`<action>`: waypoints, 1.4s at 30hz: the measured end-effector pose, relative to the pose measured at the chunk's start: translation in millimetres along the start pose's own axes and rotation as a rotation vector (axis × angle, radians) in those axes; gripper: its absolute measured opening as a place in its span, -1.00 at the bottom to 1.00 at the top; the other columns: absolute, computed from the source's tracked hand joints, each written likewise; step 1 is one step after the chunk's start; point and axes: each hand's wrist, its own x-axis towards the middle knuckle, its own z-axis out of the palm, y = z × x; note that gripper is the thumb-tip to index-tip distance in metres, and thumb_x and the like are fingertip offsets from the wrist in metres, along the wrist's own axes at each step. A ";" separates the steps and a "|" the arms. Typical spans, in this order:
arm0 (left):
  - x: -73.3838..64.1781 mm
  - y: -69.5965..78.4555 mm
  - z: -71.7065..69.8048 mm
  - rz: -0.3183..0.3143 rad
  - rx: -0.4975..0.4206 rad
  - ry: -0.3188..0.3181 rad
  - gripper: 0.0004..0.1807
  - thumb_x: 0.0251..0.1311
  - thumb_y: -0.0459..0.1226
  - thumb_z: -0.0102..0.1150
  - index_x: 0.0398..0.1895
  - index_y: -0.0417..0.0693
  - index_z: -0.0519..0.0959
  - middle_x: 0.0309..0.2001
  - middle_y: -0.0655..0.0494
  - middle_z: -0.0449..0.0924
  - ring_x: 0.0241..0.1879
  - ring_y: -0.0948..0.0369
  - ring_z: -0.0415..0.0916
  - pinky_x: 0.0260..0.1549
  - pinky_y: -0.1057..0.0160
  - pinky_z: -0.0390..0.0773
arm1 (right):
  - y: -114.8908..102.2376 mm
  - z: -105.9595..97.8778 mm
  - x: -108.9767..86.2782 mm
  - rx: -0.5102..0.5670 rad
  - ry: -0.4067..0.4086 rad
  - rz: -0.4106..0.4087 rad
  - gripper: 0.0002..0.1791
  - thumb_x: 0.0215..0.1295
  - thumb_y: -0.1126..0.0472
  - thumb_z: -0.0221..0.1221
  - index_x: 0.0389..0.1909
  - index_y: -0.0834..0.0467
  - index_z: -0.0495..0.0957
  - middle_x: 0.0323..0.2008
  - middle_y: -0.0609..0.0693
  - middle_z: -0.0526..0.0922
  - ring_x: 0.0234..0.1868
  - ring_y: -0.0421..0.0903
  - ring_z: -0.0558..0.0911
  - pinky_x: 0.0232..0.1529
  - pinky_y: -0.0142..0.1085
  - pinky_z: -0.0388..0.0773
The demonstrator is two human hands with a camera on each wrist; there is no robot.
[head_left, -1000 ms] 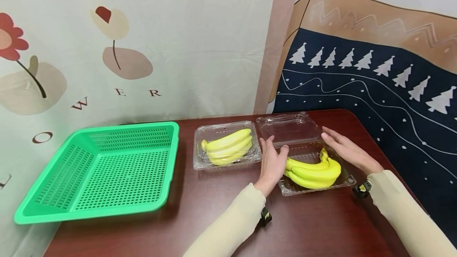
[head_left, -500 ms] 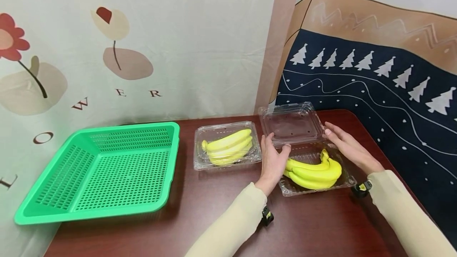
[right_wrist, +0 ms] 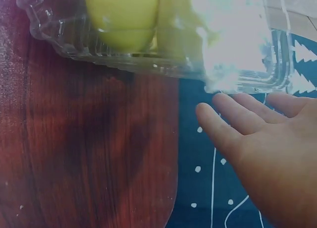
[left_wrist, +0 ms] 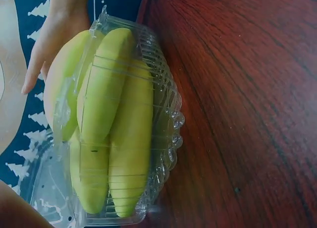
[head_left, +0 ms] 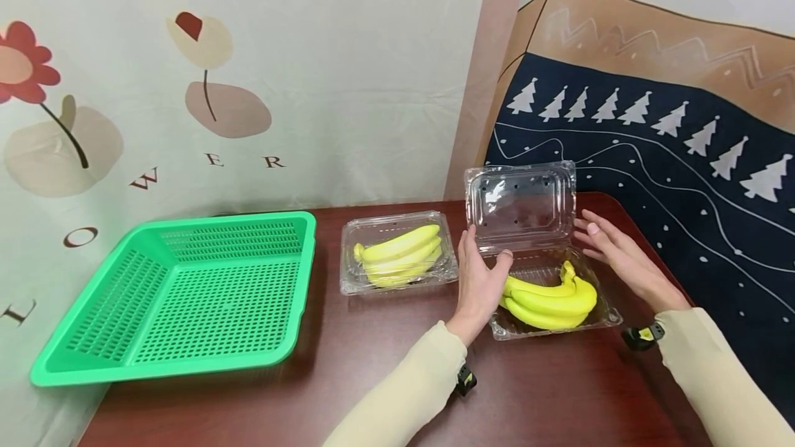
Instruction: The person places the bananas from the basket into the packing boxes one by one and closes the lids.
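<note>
A clear plastic clamshell box stands open on the table, with a bunch of yellow bananas in its base. Its hinged lid stands nearly upright at the back. My left hand is at the box's left side, fingers fairly straight and thumb spread; its fingertips reach the lid's lower left corner. Beside the lid's lower right edge is my right hand, fingers extended. In the right wrist view, those fingers lie just under the lid's edge; whether they touch is hard to tell.
Left of the open box lies a second clamshell box, lid down over bananas. A green perforated plastic basket sits at the left of the dark red wooden table. Printed curtains hang behind the table and along its right side.
The lid has swung up from lying back to nearly upright. My right hand has shifted slightly right with its fingers spread more; the left has barely moved. The bananas have stayed in place.
</note>
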 end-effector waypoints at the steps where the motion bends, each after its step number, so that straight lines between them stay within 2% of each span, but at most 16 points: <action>1: -0.9 0.3 -0.4 0.003 -0.002 -0.003 -0.09 0.27 -0.05 0.17 0.65 -0.04 0.08 0.63 -0.06 0.03 0.58 0.05 0.04 0.50 -0.01 0.12 | 0.5 -0.8 -1.2 0.004 0.002 -0.006 -0.27 0.72 -0.03 -0.28 0.65 0.30 -0.21 0.54 0.45 0.09 0.49 0.38 0.22 0.11 -0.62 0.45; 6: -6.0 0.4 -3.8 0.025 -0.027 -0.019 -0.17 0.37 -0.03 0.04 0.67 0.04 0.05 0.62 0.05 0.08 0.56 0.10 0.07 0.49 -0.03 0.15 | 1.6 -4.1 -8.0 0.012 0.011 -0.026 -0.27 0.72 -0.06 -0.37 0.65 0.30 -0.22 0.53 0.46 0.10 0.50 0.18 0.31 0.11 -0.62 0.44; 12: -12.7 -1.7 -10.2 0.045 -0.036 -0.051 -0.24 0.50 0.03 -0.14 0.68 0.07 0.02 0.63 0.09 0.06 0.57 0.08 0.06 0.49 -0.07 0.13 | 2.5 -5.4 -16.1 0.057 0.022 -0.064 -0.27 0.72 -0.10 -0.46 0.66 0.26 -0.22 0.52 0.50 0.10 0.36 -0.38 0.43 0.12 -0.61 0.45; 15: -15.1 -1.8 -13.6 0.036 -0.031 -0.068 -0.26 0.53 0.08 -0.20 0.69 0.08 0.02 0.64 0.13 0.05 0.58 0.12 0.03 0.51 -0.04 0.09 | 3.2 -5.9 -20.8 0.094 0.024 -0.090 -0.27 0.71 -0.11 -0.48 0.67 0.25 -0.21 0.53 0.41 0.15 0.28 -0.52 0.43 0.13 -0.61 0.45; 19: -18.0 -1.6 -18.5 0.031 -0.034 -0.087 -0.26 0.55 0.12 -0.29 0.68 0.09 0.03 0.63 0.13 0.07 0.57 0.13 0.06 0.51 -0.04 0.09 | 5.0 -7.7 -26.8 0.198 0.006 -0.123 -0.25 0.69 -0.15 -0.47 0.67 0.22 -0.20 0.49 0.00 0.33 0.29 -0.49 0.45 0.15 -0.59 0.45; 22: -20.1 -1.5 -23.1 0.047 -0.049 -0.109 -0.27 0.57 0.14 -0.34 0.68 0.05 0.04 0.61 0.07 0.11 0.56 0.11 0.09 0.50 -0.04 0.12 | 6.9 -8.7 -30.8 0.267 -0.015 -0.141 -0.22 0.68 -0.20 -0.49 0.67 0.21 -0.20 0.41 -0.25 0.37 0.31 -0.45 0.45 0.17 -0.58 0.43; 27: -22.9 -3.7 -30.8 0.064 -0.032 -0.166 -0.26 0.60 0.16 -0.44 0.66 -0.01 0.11 0.60 0.07 0.15 0.56 0.09 0.10 0.52 -0.03 0.08 | 10.7 -8.9 -37.8 0.280 -0.053 -0.163 -0.22 0.66 -0.21 -0.60 0.68 0.18 -0.12 0.42 -0.32 0.37 0.36 -0.43 0.42 0.20 -0.58 0.40; 31: -25.4 -6.2 -35.5 0.064 0.002 -0.208 -0.26 0.60 0.19 -0.49 0.63 0.00 0.19 0.61 0.10 0.12 0.58 0.07 0.06 0.52 -0.08 0.05 | 14.1 -7.7 -43.7 0.338 -0.113 -0.222 -0.22 0.66 -0.18 -0.64 0.66 0.18 0.01 0.44 -0.32 0.38 0.39 -0.41 0.41 0.25 -0.56 0.37; 35: -28.1 -7.3 -38.4 0.062 0.008 -0.243 -0.26 0.59 0.18 -0.42 0.63 -0.01 0.20 0.63 0.09 0.06 0.59 0.06 0.02 0.52 -0.09 0.03 | 16.7 -5.4 -49.0 0.390 -0.160 -0.270 -0.27 0.68 -0.14 -0.63 0.63 0.08 0.14 0.44 -0.31 0.40 0.41 -0.41 0.39 0.28 -0.55 0.35; 40: -30.6 -10.9 -40.4 0.057 0.020 -0.277 -0.25 0.56 0.15 -0.29 0.65 -0.04 0.14 0.65 0.09 0.01 0.59 0.07 0.02 0.53 -0.05 0.04 | 21.1 -1.5 -56.2 0.392 -0.156 -0.263 -0.33 0.70 -0.07 -0.63 0.57 -0.11 0.27 0.42 -0.37 0.40 0.39 -0.45 0.39 0.25 -0.56 0.36; 42: -31.4 -12.3 -41.4 0.057 0.025 -0.289 -0.26 0.56 0.14 -0.27 0.65 -0.03 0.13 0.65 0.10 -0.02 0.59 0.09 0.02 0.53 -0.01 0.04 | 23.9 -0.2 -58.7 0.428 -0.163 -0.269 -0.34 0.71 -0.02 -0.63 0.54 -0.14 0.31 0.42 -0.37 0.41 0.37 -0.44 0.41 0.24 -0.56 0.38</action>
